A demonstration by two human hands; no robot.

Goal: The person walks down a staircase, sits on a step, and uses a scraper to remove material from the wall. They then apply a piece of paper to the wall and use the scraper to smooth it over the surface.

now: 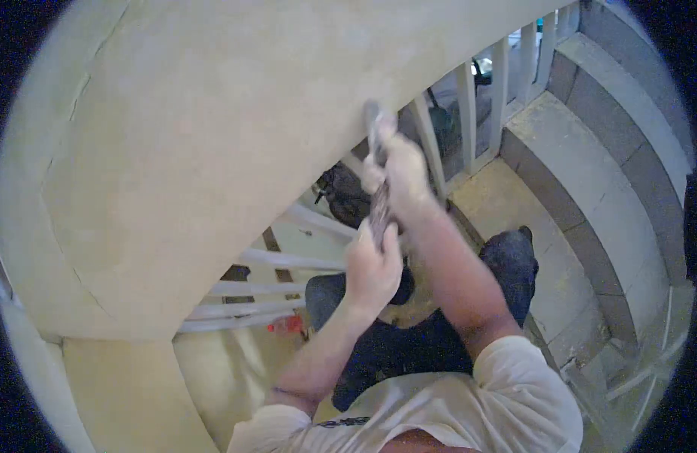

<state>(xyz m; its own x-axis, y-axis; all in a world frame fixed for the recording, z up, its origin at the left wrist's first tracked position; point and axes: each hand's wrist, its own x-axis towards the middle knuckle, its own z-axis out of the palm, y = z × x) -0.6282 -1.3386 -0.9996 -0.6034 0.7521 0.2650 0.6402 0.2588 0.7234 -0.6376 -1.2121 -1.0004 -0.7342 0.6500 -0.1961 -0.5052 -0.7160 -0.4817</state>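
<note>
Both hands are clamped on a long dark tool (379,211): the right hand (403,172) high, the left hand (373,270) just below. Its tip, above the right fingers, seems to meet the plastered wall (212,151). If the grip slips, the tip could gouge the plaster. Blur hides the tool's kind.

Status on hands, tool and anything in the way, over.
Right hand high, left hand low, both shut on long dark grey tool. Tip up at beige plastered surface, contact blurred. White stair balusters close behind, not blocking.
</note>
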